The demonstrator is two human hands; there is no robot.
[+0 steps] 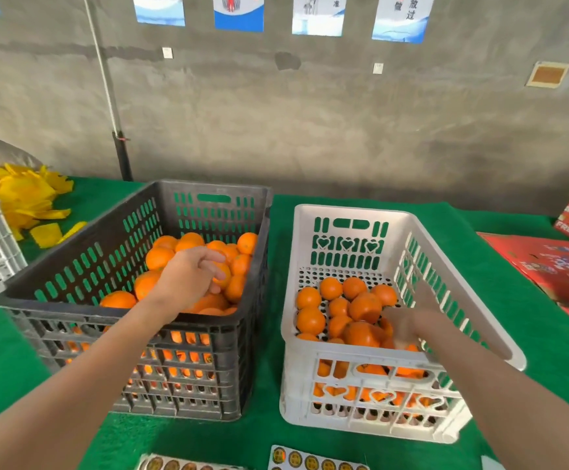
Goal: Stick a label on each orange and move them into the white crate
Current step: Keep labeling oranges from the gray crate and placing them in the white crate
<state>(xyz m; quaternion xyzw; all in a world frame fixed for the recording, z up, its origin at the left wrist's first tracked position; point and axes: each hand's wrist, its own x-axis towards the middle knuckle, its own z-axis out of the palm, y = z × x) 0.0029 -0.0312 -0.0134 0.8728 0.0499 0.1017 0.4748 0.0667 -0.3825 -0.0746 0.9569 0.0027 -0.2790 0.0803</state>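
Gripping orange (pixel 223 274), left hand (pixel 188 276) (white crate (pixel 351 212) lengthwise away).

Open crate tops, crowded counter edges
Only a narrow strip of green-covered counter (pixel 274 266) parts the black slotted plastic crate (pixel 213 186), where the left hand (pixel 188 276) grips an orange (pixel 222 274), from the white perforated plastic crate (pixel 351 212). Yellow sheets (pixel 25 195) crowd the far-left corner, red cardboard boxes (pixel 554 269) the right edge, sticker sheets (pixel 317 461) the near edge.

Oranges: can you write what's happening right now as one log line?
left hand: grips orange in black crate | right hand: blurred, inside white crate | label sheets: in front of crates
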